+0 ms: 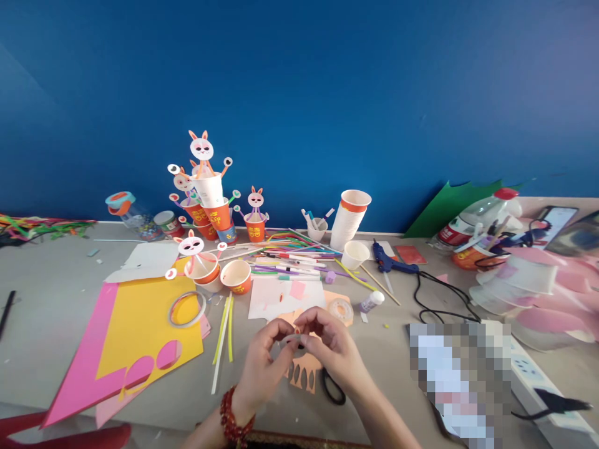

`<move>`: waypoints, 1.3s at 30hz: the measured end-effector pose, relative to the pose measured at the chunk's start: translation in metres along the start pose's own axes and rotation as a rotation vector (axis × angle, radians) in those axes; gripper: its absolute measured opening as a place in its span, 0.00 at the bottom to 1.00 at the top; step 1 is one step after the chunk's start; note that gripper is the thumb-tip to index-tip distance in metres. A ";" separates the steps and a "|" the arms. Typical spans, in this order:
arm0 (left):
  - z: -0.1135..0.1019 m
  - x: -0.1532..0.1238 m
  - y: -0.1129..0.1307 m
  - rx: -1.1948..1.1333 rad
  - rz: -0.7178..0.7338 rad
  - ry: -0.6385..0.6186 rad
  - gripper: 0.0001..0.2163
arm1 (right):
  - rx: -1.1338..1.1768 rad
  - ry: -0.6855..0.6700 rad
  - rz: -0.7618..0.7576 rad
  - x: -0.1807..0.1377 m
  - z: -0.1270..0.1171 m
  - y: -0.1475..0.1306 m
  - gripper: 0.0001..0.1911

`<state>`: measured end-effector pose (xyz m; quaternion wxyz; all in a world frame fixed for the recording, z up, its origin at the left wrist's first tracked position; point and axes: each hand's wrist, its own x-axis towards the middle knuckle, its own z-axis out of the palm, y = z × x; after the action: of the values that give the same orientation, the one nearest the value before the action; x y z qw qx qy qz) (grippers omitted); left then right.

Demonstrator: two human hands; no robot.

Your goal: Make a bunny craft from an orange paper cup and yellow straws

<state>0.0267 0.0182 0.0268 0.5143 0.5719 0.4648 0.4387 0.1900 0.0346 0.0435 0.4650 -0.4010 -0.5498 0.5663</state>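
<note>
— What are you holding, and how does it lie?
— Your left hand [262,365] and right hand [334,349], fingers curled to a pinch, grip a small pale strip [291,340] between them, just above the orange paper sheet [302,377]. The strip is slightly bowed and its long axis runs left to right.
— And the cups?
— Beyond the sheet, a white cup [318,231] holds markers, and paper cups [349,221] sit nested in a stack. Black scissors [332,391] touch the sheet's right edge.

The grey tabletop [56,299] bears a large pink foam sheet [79,368], orange-and-white paper cups [236,275], scattered coloured marker pens [290,265], a blue hot-glue gun [390,262] and a peach cut-out paper sheet [299,376].
</note>
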 end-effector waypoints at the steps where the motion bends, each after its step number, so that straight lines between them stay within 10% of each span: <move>1: 0.000 0.000 0.000 -0.020 -0.008 0.004 0.08 | 0.009 0.001 0.009 -0.001 0.000 -0.001 0.06; 10: -0.006 -0.001 -0.011 -0.384 -0.219 0.118 0.13 | -0.495 0.086 -0.108 0.016 -0.019 0.023 0.05; 22: -0.017 0.000 -0.028 -0.445 -0.269 0.283 0.15 | -1.191 -0.330 -0.162 0.095 0.000 0.047 0.14; 39: -0.014 0.004 -0.028 -0.568 -0.289 0.296 0.09 | -1.316 -0.467 -0.098 0.115 -0.005 0.047 0.10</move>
<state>0.0113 0.0256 0.0001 0.6367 0.2646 0.4699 0.5512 0.1622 0.1488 0.0026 0.0200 -0.4419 -0.8814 0.1654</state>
